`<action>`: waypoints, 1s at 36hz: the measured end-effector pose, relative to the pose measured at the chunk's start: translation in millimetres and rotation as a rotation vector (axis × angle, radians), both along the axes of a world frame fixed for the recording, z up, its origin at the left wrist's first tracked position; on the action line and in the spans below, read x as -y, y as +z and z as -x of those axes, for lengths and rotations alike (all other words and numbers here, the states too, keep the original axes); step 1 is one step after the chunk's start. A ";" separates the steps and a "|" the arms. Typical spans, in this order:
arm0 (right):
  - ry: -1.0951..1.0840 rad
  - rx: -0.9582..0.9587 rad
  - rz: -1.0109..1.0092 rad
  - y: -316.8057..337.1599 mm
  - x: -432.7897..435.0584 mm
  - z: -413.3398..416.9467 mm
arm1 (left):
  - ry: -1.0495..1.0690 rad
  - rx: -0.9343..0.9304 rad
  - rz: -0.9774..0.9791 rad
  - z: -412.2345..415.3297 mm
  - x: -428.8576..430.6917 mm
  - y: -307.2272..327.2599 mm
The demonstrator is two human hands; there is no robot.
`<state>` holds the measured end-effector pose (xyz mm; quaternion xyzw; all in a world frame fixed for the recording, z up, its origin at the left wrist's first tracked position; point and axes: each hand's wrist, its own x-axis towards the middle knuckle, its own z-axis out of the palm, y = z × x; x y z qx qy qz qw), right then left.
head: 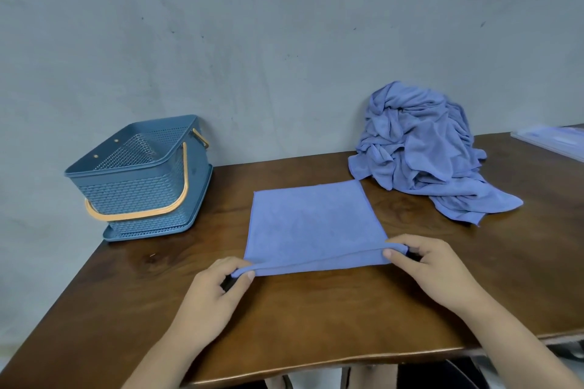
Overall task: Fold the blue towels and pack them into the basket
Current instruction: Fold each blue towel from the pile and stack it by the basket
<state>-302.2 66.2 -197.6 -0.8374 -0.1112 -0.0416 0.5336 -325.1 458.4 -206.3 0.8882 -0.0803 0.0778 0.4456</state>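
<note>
We see one blue towel [313,224] lying flat on the brown bench [316,319], just to the right of the basket [136,189] and not touching it. The towel is nearly square, so we cannot pick a long side. It sits a bit crooked: its near edge climbs away from the basket, and its far corner points at the pile of towels [420,151].

The left hand [215,290] pinches the near corner on the basket's side, thumb on top. The right hand [433,268] pinches the near corner on the side away from the basket. Both corners are lifted a little, and the near edge shows two layers.

The basket is blue with small holes, and its long side runs from us toward the grey wall [284,41]. Its orange handle [185,180] lies folded down.

The pile sits much farther right of the basket, all crumpled. We cannot count the towels in it.

The fingers under the corners are hidden. A pale flat thing [553,139], farthest from the basket, is cut off by the picture's edge, and we cannot tell what it is.
</note>
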 end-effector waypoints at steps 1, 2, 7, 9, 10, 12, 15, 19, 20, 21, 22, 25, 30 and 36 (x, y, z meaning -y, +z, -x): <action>0.003 -0.010 -0.037 2.1 -0.8 -1.1 | -0.002 -0.016 0.036 -2.1 1.2 2.3; 0.004 -0.021 -0.076 4.1 -1.7 -2.6 | -0.003 -0.031 0.073 -4.5 2.5 4.6; 0.024 -0.038 -0.204 14.1 -5.9 -17.6 | -0.016 -0.025 0.215 -24.6 6.9 22.6; 0.017 -0.044 -0.213 18.6 -7.0 -31.0 | -0.009 -0.025 0.265 -39.0 6.2 28.8; 0.004 -0.039 -0.213 21.2 -8.1 -39.6 | -0.005 -0.029 0.294 -48.1 5.6 31.4; -0.032 -0.028 -0.232 27.8 -11.6 -58.8 | 0.000 -0.042 0.356 -68.8 6.2 37.7; -0.074 -0.046 -0.271 38.9 -18.2 -93.5 | 0.030 -0.047 0.438 -106.1 7.3 46.4; -0.133 -0.097 -0.282 39.1 -24.1 -156.2 | 0.082 -0.112 0.537 -162.1 12.7 54.0; -0.162 -0.101 -0.259 35.5 -25.8 -173.7 | 0.103 -0.152 0.550 -177.4 14.1 52.8; -0.194 -0.110 -0.240 28.7 -26.2 -191.8 | 0.126 -0.192 0.554 -192.7 14.5 50.1; -0.223 -0.125 -0.211 20.1 -26.4 -209.3 | 0.155 -0.224 0.551 -209.0 13.6 44.6; -0.291 -0.209 -0.113 1.7 -28.8 -234.0 | 0.232 -0.290 0.497 -237.6 11.9 22.6; -0.211 -0.194 0.041 -11.5 -25.8 -230.9 | 0.261 -0.256 0.338 -232.3 12.0 6.2; -0.257 -0.122 0.099 -27.0 -27.4 -232.1 | 0.241 -0.184 0.195 -231.4 19.2 -2.5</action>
